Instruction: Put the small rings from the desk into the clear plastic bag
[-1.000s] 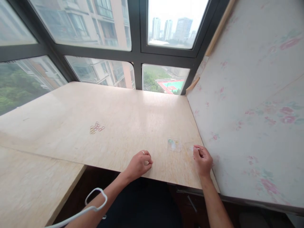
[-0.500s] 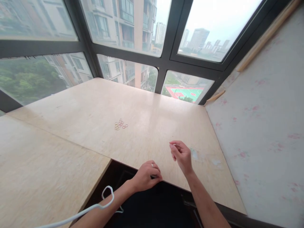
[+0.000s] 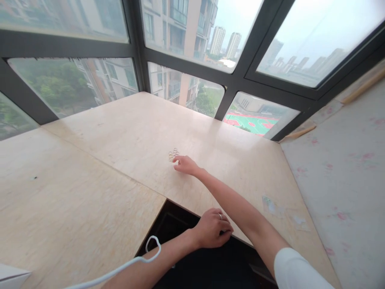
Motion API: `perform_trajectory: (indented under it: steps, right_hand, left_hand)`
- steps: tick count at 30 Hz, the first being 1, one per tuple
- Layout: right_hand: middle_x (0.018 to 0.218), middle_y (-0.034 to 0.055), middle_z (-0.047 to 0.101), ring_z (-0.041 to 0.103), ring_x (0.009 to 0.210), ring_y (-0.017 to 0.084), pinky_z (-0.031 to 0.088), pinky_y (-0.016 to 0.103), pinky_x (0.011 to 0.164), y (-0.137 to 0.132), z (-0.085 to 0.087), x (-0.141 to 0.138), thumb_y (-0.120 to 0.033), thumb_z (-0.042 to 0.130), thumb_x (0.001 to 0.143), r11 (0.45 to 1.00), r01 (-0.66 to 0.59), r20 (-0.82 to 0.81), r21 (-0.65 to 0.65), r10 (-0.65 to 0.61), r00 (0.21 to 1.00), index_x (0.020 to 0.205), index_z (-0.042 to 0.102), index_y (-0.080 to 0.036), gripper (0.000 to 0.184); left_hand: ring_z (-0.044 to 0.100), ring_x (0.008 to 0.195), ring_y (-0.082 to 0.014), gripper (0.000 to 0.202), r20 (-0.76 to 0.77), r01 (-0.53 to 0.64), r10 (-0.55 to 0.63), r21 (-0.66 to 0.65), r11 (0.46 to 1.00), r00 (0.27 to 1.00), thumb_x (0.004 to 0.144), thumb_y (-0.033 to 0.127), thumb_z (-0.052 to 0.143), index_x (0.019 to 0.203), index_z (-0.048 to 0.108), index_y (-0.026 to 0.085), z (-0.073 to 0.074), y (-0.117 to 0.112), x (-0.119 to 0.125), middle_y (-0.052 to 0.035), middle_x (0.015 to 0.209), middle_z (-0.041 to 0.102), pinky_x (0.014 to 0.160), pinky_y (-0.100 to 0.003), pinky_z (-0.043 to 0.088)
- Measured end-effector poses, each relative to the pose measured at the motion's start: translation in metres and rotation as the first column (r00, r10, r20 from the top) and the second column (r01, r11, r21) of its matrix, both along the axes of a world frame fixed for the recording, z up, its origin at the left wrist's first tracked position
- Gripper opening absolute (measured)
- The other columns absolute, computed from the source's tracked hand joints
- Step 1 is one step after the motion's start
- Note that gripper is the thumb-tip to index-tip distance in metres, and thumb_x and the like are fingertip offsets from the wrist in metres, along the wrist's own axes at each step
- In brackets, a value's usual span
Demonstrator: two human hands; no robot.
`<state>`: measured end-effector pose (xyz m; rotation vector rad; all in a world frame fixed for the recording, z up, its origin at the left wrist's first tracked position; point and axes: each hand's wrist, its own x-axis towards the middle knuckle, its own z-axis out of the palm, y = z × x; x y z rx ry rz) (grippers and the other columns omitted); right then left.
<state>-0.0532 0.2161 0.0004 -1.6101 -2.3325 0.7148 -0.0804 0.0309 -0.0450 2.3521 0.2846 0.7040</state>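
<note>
A small cluster of thin coloured rings, probably rubber bands (image 3: 173, 152), lies flat on the pale stone-patterned counter (image 3: 120, 128). My right hand (image 3: 186, 165) is right at the cluster's near side, its thumb and forefinger apart and pointing left; it covers part of the rings, and I cannot tell whether it touches one. Down by the counter's front edge rests my left hand (image 3: 212, 228), wearing a ring on one finger. Its fingers are curled in against the thumb, and whatever they may hold is hidden.
A white cable (image 3: 126, 263) runs over my left forearm. Clear plastic pieces (image 3: 270, 204) lie on the counter at the right, near the flowered wall (image 3: 339, 192). A white box corner (image 3: 12, 276) shows bottom left. Dark window frames (image 3: 186, 68) border the far side.
My right hand has reached forward and left, from above the counter's near right to the rings, its pinch now opened. My left hand stays curled at the edge. The view has turned left.
</note>
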Motion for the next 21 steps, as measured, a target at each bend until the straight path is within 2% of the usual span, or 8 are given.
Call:
perform_trajectory:
  steps: [6,9,11,15,18,21]
  right_hand:
    - [0.1,0.0116,0.068,0.061,0.096,0.028,0.044,0.033,0.077,0.02,0.003,-0.011,-0.018,0.058,0.078,0.998,-0.066,0.211,-0.009,0.066,0.975,0.098,0.067,-0.017,0.022]
    - [0.096,0.0131,0.069,0.061,0.095,0.03,0.043,0.035,0.077,0.021,0.01,-0.012,-0.014,0.058,0.075,0.991,-0.12,0.249,-0.053,0.129,0.96,0.085,0.069,-0.016,0.014]
    - [0.084,0.012,0.07,0.063,0.091,0.03,0.043,0.035,0.075,0.021,0.015,-0.011,-0.01,0.06,0.071,0.984,-0.144,0.246,-0.105,0.166,0.955,0.073,0.068,-0.016,0.009]
    - [0.054,0.004,0.062,0.063,0.071,0.024,0.044,0.031,0.065,0.016,0.019,0.0,-0.006,0.062,0.062,0.961,-0.173,0.134,-0.218,0.205,0.969,0.059,0.062,-0.017,0.012]
    - [0.048,-0.002,0.058,0.055,0.051,0.014,0.041,0.024,0.052,0.006,0.018,0.015,-0.009,0.058,0.065,0.939,-0.175,-0.041,-0.297,0.17,0.985,0.067,0.06,-0.018,0.009]
    - [0.048,-0.0052,0.056,0.043,0.038,0.008,0.035,0.019,0.04,-0.011,0.016,0.035,-0.014,0.052,0.072,0.924,-0.144,-0.224,-0.353,0.066,0.972,0.076,0.057,-0.018,0.007]
  left_hand:
    - [0.064,0.075,-0.0165,0.013,-0.013,0.019,-0.018,0.008,1.0,1.0,0.082,0.016,0.054,0.078,0.066,0.019,-0.002,0.002,0.001,-0.002,0.078,0.072,0.081,-0.031,0.042]
    - [0.063,0.073,-0.0159,0.013,-0.014,0.023,-0.022,0.028,0.999,1.0,0.082,0.017,0.053,0.078,0.065,0.019,-0.003,0.003,0.001,-0.0019,0.079,0.072,0.08,-0.031,0.042]
    - [0.063,0.074,-0.0162,0.013,-0.02,0.025,-0.025,0.038,0.999,0.999,0.083,0.017,0.053,0.079,0.065,0.02,-0.004,0.003,0.002,-0.0021,0.08,0.072,0.079,-0.031,0.042]
    - [0.064,0.076,-0.0163,0.013,-0.02,0.03,-0.029,0.048,0.998,0.999,0.083,0.017,0.053,0.08,0.065,0.02,-0.005,0.003,0.002,-0.0021,0.08,0.072,0.079,-0.031,0.042]
    - [0.064,0.077,-0.0164,0.013,-0.008,0.038,-0.038,0.045,0.998,0.999,0.084,0.017,0.052,0.082,0.065,0.019,-0.004,0.004,0.001,-0.0028,0.082,0.072,0.079,-0.031,0.042]
    - [0.064,0.076,-0.0167,0.014,-0.008,0.039,-0.038,0.04,0.998,0.999,0.085,0.017,0.052,0.084,0.066,0.019,-0.001,0.005,0.0,-0.0038,0.083,0.072,0.079,-0.031,0.042]
